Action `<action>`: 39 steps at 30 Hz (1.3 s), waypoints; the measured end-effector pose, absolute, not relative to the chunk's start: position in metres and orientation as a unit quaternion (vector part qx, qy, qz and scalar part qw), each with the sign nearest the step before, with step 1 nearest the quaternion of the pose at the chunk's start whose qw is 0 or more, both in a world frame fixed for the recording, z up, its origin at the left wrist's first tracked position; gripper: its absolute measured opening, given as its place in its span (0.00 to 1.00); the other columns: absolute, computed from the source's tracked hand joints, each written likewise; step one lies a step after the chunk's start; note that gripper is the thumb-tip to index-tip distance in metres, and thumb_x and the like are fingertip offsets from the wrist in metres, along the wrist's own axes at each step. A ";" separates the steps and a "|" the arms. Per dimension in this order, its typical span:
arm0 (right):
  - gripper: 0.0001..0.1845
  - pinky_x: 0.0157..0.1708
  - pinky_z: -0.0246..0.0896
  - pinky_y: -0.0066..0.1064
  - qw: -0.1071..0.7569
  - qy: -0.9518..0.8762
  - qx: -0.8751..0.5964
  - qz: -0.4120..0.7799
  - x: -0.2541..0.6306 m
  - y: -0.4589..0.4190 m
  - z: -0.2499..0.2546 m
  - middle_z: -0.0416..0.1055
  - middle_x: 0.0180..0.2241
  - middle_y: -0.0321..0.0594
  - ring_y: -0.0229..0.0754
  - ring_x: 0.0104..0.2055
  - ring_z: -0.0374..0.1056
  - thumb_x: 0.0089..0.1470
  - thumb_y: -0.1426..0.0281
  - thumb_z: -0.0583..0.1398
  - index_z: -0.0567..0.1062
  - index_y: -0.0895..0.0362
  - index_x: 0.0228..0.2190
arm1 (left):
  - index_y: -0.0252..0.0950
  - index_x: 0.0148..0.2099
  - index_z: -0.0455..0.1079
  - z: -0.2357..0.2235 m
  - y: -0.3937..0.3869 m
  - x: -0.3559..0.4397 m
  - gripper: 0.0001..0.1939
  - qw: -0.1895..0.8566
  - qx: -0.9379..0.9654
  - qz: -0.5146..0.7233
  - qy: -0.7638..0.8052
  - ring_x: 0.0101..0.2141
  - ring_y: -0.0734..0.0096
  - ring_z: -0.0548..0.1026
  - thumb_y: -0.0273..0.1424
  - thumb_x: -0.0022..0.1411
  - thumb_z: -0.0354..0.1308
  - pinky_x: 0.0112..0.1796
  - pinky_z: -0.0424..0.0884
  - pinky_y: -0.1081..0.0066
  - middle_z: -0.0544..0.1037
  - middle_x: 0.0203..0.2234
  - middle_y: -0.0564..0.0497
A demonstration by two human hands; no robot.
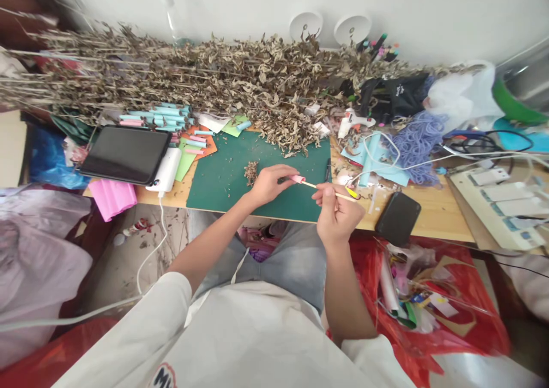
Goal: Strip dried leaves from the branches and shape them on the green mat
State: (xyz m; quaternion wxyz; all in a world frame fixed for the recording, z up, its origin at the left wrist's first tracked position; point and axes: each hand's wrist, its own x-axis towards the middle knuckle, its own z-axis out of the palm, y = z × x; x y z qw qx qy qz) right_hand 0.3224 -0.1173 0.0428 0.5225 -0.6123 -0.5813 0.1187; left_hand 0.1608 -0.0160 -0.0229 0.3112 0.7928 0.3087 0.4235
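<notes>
My left hand (269,183) is closed around a small pink paper roll (297,178) above the green cutting mat (223,176). A thin wooden stick (315,186) runs from the roll's end to my right hand (337,210), which pinches it over the table's front edge. The stick's far end sticks out past my right hand next to a small yellow item (352,193). A little heap of dry leaf crumbs (251,172) lies on the mat just left of my left hand.
Dried leafy branches (206,79) cover the back of the table. A tablet (125,154), a white power bank (166,170), pink and blue paper rolls (163,119), a glue gun (354,122), purple yarn (418,142) and a black phone (397,218) surround the mat. A red bag of scraps (429,302) sits below right.
</notes>
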 end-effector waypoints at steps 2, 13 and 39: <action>0.20 0.29 0.66 0.29 0.506 -0.593 -0.612 0.136 0.321 -0.114 0.041 0.76 0.26 0.37 0.36 0.26 0.70 0.66 0.60 0.51 0.77 0.56 0.33 | 0.36 0.46 0.78 -0.021 -0.017 0.161 0.10 0.312 0.794 0.420 0.309 0.46 0.65 0.78 0.32 0.64 0.61 0.49 0.73 0.64 0.81 0.42 0.43; 0.17 0.30 0.66 0.29 0.545 -0.580 -0.596 0.103 0.327 -0.117 0.044 0.75 0.26 0.37 0.37 0.26 0.71 0.65 0.63 0.52 0.78 0.56 0.34 | 0.38 0.45 0.79 -0.023 -0.015 0.161 0.10 0.275 0.802 0.425 0.318 0.50 0.60 0.76 0.33 0.62 0.63 0.54 0.71 0.57 0.82 0.41 0.46; 0.17 0.31 0.68 0.34 0.647 -0.466 -0.603 0.012 0.326 -0.127 0.060 0.71 0.23 0.36 0.40 0.26 0.70 0.64 0.62 0.53 0.77 0.56 0.31 | 0.38 0.47 0.79 -0.011 -0.007 0.147 0.12 0.369 0.736 0.427 0.375 0.42 0.64 0.80 0.35 0.62 0.63 0.46 0.75 0.65 0.82 0.42 0.46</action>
